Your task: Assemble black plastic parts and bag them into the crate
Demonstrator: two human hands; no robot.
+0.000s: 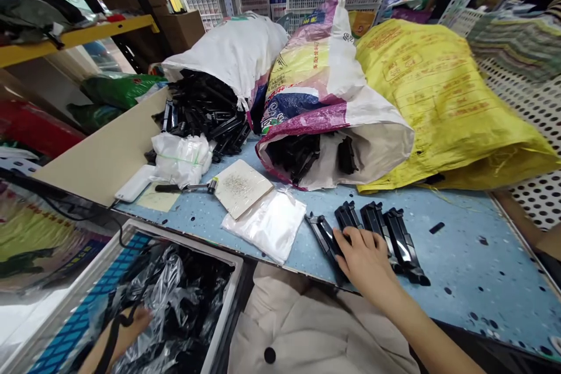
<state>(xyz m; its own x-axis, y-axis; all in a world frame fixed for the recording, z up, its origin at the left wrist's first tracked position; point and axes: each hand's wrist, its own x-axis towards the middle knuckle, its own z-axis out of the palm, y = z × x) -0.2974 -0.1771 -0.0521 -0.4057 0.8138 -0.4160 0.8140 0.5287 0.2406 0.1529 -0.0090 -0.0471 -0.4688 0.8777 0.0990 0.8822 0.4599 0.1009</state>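
through the head camera i see the right hand [362, 260] lying open, fingers spread, on top of four long black plastic pieces [403, 242], set side by side near the front edge of the bench [464, 269]. one more small black bit [436, 228] lies alone toward the right edge. the left hand [135, 324] is down in a crate [214, 263] below the bench's front edge, among clear plastic; i can't tell whether it's open or closed. that crate holds a clear bag [162, 286] and many black pieces.

three big woven sacks sit along the back of the bench. the white sack [232, 52] and the printed pink and white sack [315, 87] both lie with their mouths open, and black pieces fill each mouth. the yellow sack [451, 105] lies to the right, closed as far as i can see.

toward the left corner of the bench i count one white bag [179, 159] bound with green string, one flat clear bag [263, 225], one pale board [241, 187] with a small heap of tiny metal bits, one black-handled tool [175, 188], one sheet of pale paper [158, 198] and one white plastic box [135, 183].
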